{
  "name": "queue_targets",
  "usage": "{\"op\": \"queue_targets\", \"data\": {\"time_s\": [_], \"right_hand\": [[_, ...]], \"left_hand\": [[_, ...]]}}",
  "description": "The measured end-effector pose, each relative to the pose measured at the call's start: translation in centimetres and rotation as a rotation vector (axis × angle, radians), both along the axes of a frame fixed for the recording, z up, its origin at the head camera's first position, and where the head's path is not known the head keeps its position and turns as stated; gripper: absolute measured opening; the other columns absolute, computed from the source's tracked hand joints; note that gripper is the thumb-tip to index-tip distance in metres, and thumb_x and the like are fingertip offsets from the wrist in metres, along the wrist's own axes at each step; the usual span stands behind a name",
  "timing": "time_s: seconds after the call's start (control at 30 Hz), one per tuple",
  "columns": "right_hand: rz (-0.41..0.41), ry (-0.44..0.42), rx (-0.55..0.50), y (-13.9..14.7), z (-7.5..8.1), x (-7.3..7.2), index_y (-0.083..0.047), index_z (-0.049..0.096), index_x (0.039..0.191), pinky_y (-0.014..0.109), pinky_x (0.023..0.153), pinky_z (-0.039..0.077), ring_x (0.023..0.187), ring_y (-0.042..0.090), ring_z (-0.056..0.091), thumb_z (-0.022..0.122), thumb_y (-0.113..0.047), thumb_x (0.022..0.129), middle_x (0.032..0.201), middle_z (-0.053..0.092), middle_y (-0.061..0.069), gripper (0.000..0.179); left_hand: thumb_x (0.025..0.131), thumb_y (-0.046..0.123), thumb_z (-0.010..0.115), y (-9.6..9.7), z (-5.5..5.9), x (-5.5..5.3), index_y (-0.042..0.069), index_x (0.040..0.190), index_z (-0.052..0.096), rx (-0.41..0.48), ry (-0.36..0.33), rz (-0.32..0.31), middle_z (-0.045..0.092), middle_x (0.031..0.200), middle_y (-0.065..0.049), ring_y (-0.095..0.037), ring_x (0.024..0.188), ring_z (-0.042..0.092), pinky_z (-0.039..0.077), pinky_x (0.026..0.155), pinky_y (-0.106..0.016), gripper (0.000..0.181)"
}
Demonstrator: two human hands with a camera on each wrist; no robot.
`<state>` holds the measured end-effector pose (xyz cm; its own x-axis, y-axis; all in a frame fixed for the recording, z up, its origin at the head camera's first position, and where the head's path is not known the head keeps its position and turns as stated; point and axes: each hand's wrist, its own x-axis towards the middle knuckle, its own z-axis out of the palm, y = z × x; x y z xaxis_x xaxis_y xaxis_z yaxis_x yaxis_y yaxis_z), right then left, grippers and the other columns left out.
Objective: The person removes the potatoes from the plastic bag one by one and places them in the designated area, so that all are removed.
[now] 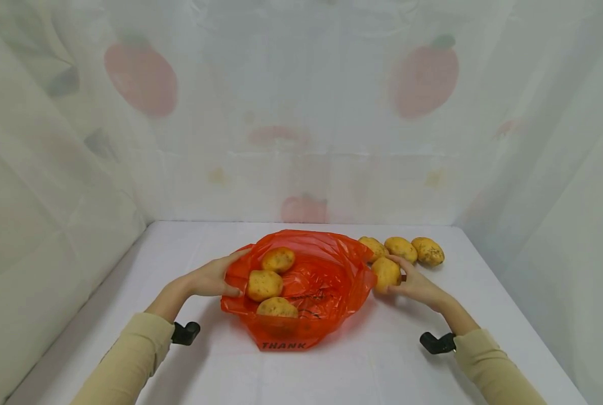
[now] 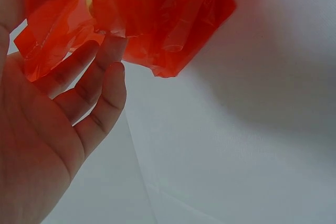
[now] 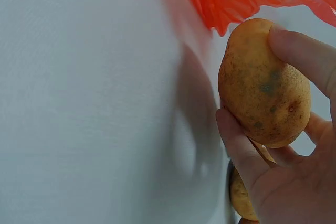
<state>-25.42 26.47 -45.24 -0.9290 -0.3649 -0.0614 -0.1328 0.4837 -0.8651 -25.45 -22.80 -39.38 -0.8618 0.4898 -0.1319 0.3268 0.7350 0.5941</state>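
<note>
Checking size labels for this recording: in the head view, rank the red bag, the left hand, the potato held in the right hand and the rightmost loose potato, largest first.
1. Red bag
2. Left hand
3. Held potato and rightmost loose potato: too alike to rank.

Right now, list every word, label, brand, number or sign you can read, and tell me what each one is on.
"THANK": dark capitals on the near side of the red plastic bag.
Dark print visible within the bag's opening: too creased and blurred to read.
Potatoes: no readable text.
White backdrop: faded fruit pictures, no readable lettering.
</note>
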Motion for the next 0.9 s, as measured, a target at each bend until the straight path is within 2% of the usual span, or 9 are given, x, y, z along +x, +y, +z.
{"op": "queue_targets", "data": {"time_s": [0.17, 0.37, 0.63, 0.9], "right_hand": [[-0.005, 0.019, 0.031, -0.12, -0.37, 0.14, -0.013, 0.02, 0.145, 0.061, 0.1, 0.03, 0.128, 0.047, 0.03, 0.071, -0.03, 0.079, 0.148, 0.018, 0.02, 0.086], [-0.013, 0.021, 0.065, -0.32, -0.62, 0.18, -0.019, 0.026, 0.144, 0.061, 0.1, 0.029, 0.129, 0.042, 0.03, 0.073, -0.032, 0.077, 0.148, 0.022, 0.017, 0.083], [0.005, 0.037, 0.104, -0.54, -0.22, 0.32, -0.012, 0.026, 0.143, 0.062, 0.099, 0.03, 0.128, 0.042, 0.031, 0.072, -0.032, 0.077, 0.145, 0.026, 0.021, 0.083], [0.003, 0.036, 0.11, -0.62, -0.11, 0.32, -0.014, 0.025, 0.143, 0.063, 0.099, 0.029, 0.129, 0.043, 0.029, 0.072, -0.03, 0.078, 0.146, 0.026, 0.019, 0.082]], "left_hand": [[0.075, 0.022, 0.074, 0.13, 0.12, 0.13, 0.022, 0.147, 0.021, 0.006, -0.003, 0.006, 0.034, 0.146, -0.009, -0.03, 0.124, 0.04, 0.038, 0.099, -0.051, 0.09], [0.075, 0.022, 0.074, 0.14, 0.15, 0.16, 0.022, 0.147, 0.021, 0.005, -0.006, 0.005, 0.036, 0.143, -0.011, -0.03, 0.123, 0.041, 0.039, 0.098, -0.051, 0.09], [0.075, 0.022, 0.074, 0.08, 0.05, 0.17, 0.022, 0.148, 0.021, 0.003, -0.002, 0.007, 0.035, 0.144, -0.01, -0.031, 0.124, 0.04, 0.038, 0.099, -0.052, 0.09], [0.075, 0.021, 0.073, 0.13, 0.13, 0.23, 0.022, 0.147, 0.021, 0.006, 0.001, 0.003, 0.035, 0.145, -0.01, -0.03, 0.124, 0.04, 0.038, 0.099, -0.051, 0.089]]}}
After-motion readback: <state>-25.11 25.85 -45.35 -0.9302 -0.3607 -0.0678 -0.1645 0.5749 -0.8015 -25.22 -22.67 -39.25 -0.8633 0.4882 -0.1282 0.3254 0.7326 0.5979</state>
